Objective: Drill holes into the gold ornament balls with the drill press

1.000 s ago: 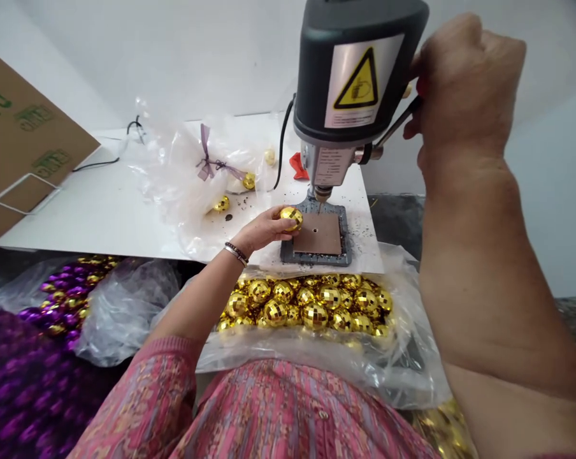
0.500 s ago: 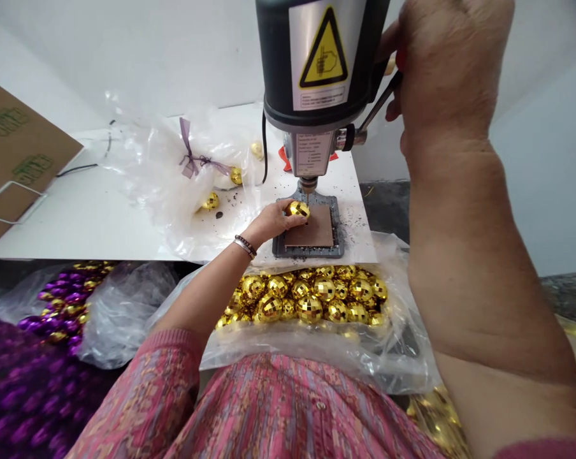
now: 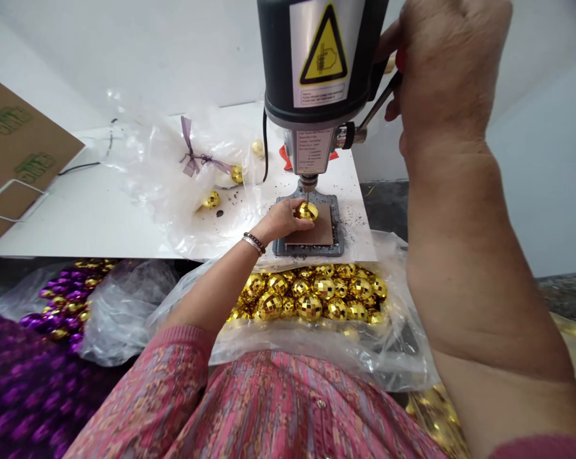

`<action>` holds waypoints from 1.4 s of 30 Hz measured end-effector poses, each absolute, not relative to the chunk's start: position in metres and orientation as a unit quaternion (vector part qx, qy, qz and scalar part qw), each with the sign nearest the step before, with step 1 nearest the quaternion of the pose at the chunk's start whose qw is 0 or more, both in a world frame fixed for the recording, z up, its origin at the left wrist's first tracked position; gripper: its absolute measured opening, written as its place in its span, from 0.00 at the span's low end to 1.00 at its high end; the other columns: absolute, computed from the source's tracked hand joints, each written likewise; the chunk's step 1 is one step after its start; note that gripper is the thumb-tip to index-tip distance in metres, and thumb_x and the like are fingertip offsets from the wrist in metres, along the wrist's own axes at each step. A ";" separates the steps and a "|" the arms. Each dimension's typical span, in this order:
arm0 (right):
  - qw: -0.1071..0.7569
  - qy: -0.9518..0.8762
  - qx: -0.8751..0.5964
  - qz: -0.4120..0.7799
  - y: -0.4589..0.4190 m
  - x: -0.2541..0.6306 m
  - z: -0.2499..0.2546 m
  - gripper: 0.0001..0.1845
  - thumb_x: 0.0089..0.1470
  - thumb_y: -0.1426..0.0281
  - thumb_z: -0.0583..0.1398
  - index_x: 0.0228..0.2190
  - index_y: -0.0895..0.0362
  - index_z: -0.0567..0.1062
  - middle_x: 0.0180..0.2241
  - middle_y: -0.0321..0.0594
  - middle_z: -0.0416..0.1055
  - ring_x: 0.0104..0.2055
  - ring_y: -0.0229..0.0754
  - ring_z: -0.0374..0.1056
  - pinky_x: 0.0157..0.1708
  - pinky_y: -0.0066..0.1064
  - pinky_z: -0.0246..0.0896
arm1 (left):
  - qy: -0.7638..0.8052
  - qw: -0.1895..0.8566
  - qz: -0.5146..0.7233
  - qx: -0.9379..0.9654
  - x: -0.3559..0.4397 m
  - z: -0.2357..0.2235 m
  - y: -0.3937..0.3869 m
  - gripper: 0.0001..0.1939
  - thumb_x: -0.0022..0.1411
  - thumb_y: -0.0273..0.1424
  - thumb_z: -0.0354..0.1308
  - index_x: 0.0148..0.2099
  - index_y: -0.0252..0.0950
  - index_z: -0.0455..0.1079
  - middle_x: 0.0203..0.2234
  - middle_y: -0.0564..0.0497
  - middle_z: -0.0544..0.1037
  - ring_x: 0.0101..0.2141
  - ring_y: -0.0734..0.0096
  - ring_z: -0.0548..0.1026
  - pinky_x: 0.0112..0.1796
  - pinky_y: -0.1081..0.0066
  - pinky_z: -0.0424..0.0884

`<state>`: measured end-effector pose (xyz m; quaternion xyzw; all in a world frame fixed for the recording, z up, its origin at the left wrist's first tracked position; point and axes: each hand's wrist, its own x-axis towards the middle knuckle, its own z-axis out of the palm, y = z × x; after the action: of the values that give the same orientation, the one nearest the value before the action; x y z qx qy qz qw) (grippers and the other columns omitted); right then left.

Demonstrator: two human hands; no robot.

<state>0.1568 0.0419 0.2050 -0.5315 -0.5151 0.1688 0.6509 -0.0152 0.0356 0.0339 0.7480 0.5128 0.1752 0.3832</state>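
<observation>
Between the thumb and fingers of my left hand [image 3: 284, 220] is a gold mirrored ball [image 3: 308, 211]. The ball is over a brown square board [image 3: 321, 233] on the metal base [image 3: 336, 245] of a small drill press [image 3: 308, 150]. Right above the ball is the thin drill bit [image 3: 308, 196]; whether its tip touches the ball I cannot tell. At the upper right, my right hand [image 3: 453, 60] is closed round the end of the drill press's feed lever [image 3: 382, 99]. Its fingers are partly hidden behind the hand.
Gold balls [image 3: 309, 306] fill a plastic-lined space before the table [image 3: 101, 223]. Clear plastic [image 3: 158, 191], a few loose gold balls [image 3: 212, 199] and a purple ribbon [image 3: 188, 150] lie left of the drill. A cardboard box [image 3: 25, 153] and purple balls [image 3: 68, 296] are further left. Dark shavings surround the base.
My left hand has shifted the gold ball to the right, bringing it under the drill bit. My right hand stays on the lever in nearly the same place.
</observation>
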 end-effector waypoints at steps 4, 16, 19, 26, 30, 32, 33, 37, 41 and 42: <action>0.656 -0.526 -0.532 0.103 0.028 0.156 0.193 0.22 0.63 0.80 0.50 0.19 0.63 0.72 0.17 0.32 0.62 0.23 0.27 0.56 0.29 0.25 0.52 | 0.525 0.422 0.185 0.715 -0.013 0.035 0.032 0.21 0.49 0.32 0.70 0.47 0.35 0.76 0.33 0.54 0.79 0.34 0.70 0.73 0.36 0.71 0.67; 0.648 -0.592 -0.478 -0.021 -0.020 0.160 0.125 0.19 0.53 0.72 0.51 0.33 0.60 0.82 0.28 0.38 0.75 0.25 0.31 0.62 0.30 0.26 0.60 | 0.519 0.463 0.220 0.683 -0.011 0.032 0.026 0.20 0.49 0.29 0.70 0.46 0.35 0.74 0.33 0.54 0.79 0.34 0.70 0.74 0.38 0.71 0.68; 0.634 -0.605 -0.480 -0.043 -0.021 0.161 0.116 0.19 0.56 0.72 0.51 0.36 0.56 0.82 0.34 0.37 0.78 0.31 0.33 0.69 0.34 0.27 0.65 | 0.512 0.460 0.228 0.689 -0.011 0.030 0.026 0.20 0.49 0.29 0.70 0.46 0.35 0.74 0.33 0.54 0.79 0.35 0.70 0.74 0.39 0.71 0.68; 0.630 -0.604 -0.482 -0.080 -0.021 0.163 0.095 0.17 0.63 0.68 0.51 0.40 0.51 0.80 0.35 0.36 0.76 0.35 0.35 0.72 0.41 0.32 0.71 | 0.492 0.477 0.235 0.690 -0.014 0.018 0.030 0.21 0.49 0.33 0.70 0.47 0.35 0.74 0.34 0.53 0.78 0.36 0.68 0.74 0.37 0.71 0.69; 0.640 -0.596 -0.477 -0.093 -0.019 0.163 0.085 0.18 0.64 0.66 0.50 0.42 0.51 0.80 0.32 0.37 0.75 0.30 0.34 0.69 0.36 0.31 0.69 | 0.494 0.477 0.246 0.685 -0.014 0.017 0.029 0.21 0.48 0.32 0.70 0.46 0.35 0.74 0.34 0.54 0.79 0.36 0.68 0.75 0.38 0.71 0.69; 0.651 -0.589 -0.469 -0.094 -0.016 0.164 0.078 0.19 0.64 0.66 0.50 0.43 0.52 0.80 0.33 0.38 0.76 0.31 0.35 0.70 0.36 0.32 0.69 | 0.493 0.473 0.252 0.685 -0.013 0.016 0.029 0.20 0.48 0.32 0.70 0.44 0.35 0.75 0.33 0.54 0.79 0.35 0.68 0.75 0.38 0.71 0.69; 0.654 -0.590 -0.463 -0.095 -0.015 0.164 0.073 0.18 0.63 0.67 0.51 0.43 0.53 0.80 0.33 0.38 0.76 0.32 0.36 0.71 0.37 0.32 0.69 | 0.490 0.477 0.255 0.684 -0.013 0.015 0.029 0.19 0.48 0.32 0.70 0.44 0.35 0.74 0.33 0.54 0.79 0.35 0.68 0.75 0.38 0.71 0.69; 0.656 -0.603 -0.444 -0.091 -0.012 0.165 0.055 0.18 0.61 0.68 0.51 0.39 0.54 0.81 0.29 0.37 0.74 0.29 0.36 0.69 0.34 0.30 0.67 | 0.486 0.492 0.264 0.672 -0.012 0.013 0.029 0.20 0.48 0.30 0.69 0.45 0.34 0.75 0.34 0.53 0.80 0.34 0.69 0.75 0.37 0.71 0.69; 0.684 -0.578 -0.437 -0.085 -0.009 0.162 0.073 0.19 0.59 0.69 0.51 0.38 0.57 0.82 0.26 0.37 0.72 0.26 0.34 0.66 0.31 0.29 0.64 | 0.491 0.495 0.262 0.667 -0.012 0.014 0.027 0.20 0.49 0.30 0.70 0.45 0.34 0.75 0.34 0.53 0.80 0.35 0.69 0.75 0.38 0.71 0.70; 0.688 -0.572 -0.437 -0.086 -0.007 0.161 0.085 0.20 0.59 0.69 0.51 0.37 0.58 0.82 0.25 0.38 0.72 0.25 0.34 0.65 0.31 0.28 0.63 | 0.494 0.496 0.262 0.664 -0.012 0.014 0.026 0.20 0.49 0.31 0.70 0.46 0.35 0.75 0.34 0.53 0.80 0.35 0.69 0.75 0.38 0.71 0.70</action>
<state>0.1615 -0.0069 0.0853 -0.4373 -0.5722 -0.0856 0.6884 -0.0119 0.0264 0.0138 0.6641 0.4944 0.2619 0.4960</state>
